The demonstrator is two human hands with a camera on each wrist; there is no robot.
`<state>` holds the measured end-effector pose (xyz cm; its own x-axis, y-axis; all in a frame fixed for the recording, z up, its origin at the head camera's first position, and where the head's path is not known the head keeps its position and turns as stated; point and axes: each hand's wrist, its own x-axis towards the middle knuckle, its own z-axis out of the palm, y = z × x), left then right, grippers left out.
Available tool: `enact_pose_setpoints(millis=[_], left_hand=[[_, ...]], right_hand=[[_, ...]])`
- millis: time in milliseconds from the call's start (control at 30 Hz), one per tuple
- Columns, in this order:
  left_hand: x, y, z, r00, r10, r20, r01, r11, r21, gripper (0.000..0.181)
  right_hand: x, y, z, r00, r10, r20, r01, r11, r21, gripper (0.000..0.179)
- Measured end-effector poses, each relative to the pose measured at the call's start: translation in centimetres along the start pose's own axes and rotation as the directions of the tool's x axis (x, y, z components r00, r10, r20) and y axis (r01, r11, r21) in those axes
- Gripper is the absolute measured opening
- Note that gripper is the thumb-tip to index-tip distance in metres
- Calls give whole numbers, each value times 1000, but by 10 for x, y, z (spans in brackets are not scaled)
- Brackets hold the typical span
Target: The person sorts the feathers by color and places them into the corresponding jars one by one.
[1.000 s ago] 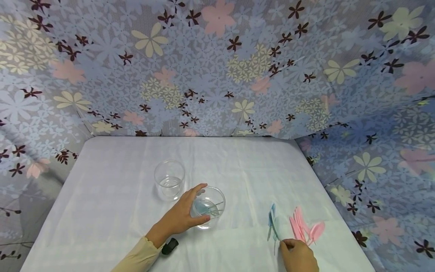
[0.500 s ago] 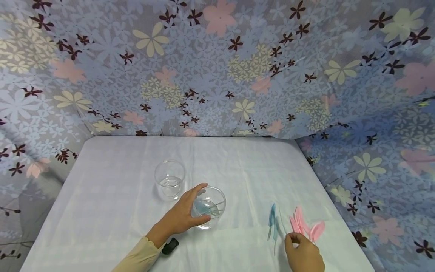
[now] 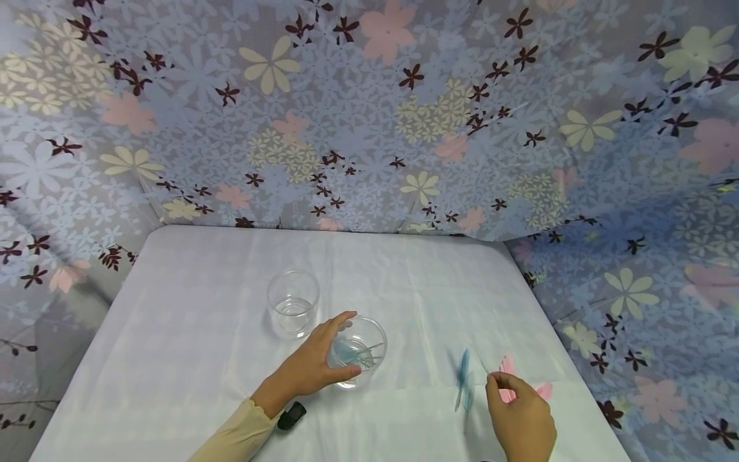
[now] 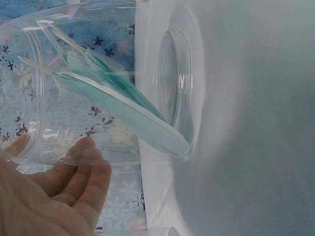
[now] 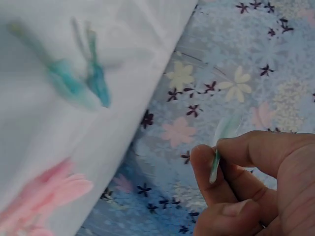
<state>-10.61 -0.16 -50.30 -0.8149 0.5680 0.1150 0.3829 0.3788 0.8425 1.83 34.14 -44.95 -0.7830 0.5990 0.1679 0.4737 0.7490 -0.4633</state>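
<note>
- Head view: pinching pale feather (image 5: 227,129) betw. thumb + fingertip of R hand (image 3: 522,414), prob. to spare it
- Apart by colour on table (image 3: 404,423), prob. vs mix-ups: pink feathers (image 5: 59,189), blue feathers (image 3: 464,369)
- Cupped w/ L hand (image 3: 314,362), prob. to steady: near glass (image 3: 366,337), blue-green feathers (image 4: 118,101) leaning inside
- Farthest, upright: 2nd glass (image 3: 293,305)

Head cam: wide, forward-down over table (image 3: 404,276). Left wrist: close, rolled sideways, on glass (image 4: 170,78); head shares it. Right wrist: close on right hand (image 5: 258,189); pink feathers (image 5: 54,196) shared with head.
</note>
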Motion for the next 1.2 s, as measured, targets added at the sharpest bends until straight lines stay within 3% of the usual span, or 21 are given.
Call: enact_pose_setpoints(millis=[167,300,400,533,700,1000,1200], left_hand=[[0,-1,1,1000,6,-4,-6,1000,7,91],[0,-1,1,1000,-2,-7,2,1000,11,90],[0,-2,1,1000,0,-11,0,1000,5,91],[-1,-3,0,1000,6,-10,-6,1000,-4,91],[-1,-4,-1,1000,12,-9,-12,1000,2,90],[-1,-4,-3,1000,19,-4,-19,1000,0,90],[0,-6,-2,1000,17,-1,-17,1000,7,90]], right_hand=[[12,-11,-7,987,-137,-88,138,990,3,17],[23,-22,-13,943,-277,-187,282,959,4,11],[26,-31,-14,906,-365,-216,377,926,14,7],[23,-44,-12,861,-483,-156,494,868,40,2],[18,-62,-6,793,-607,-49,609,789,81,11],[15,-87,4,680,-733,24,705,663,254,21],[13,-98,10,625,-779,40,737,607,298,19]])
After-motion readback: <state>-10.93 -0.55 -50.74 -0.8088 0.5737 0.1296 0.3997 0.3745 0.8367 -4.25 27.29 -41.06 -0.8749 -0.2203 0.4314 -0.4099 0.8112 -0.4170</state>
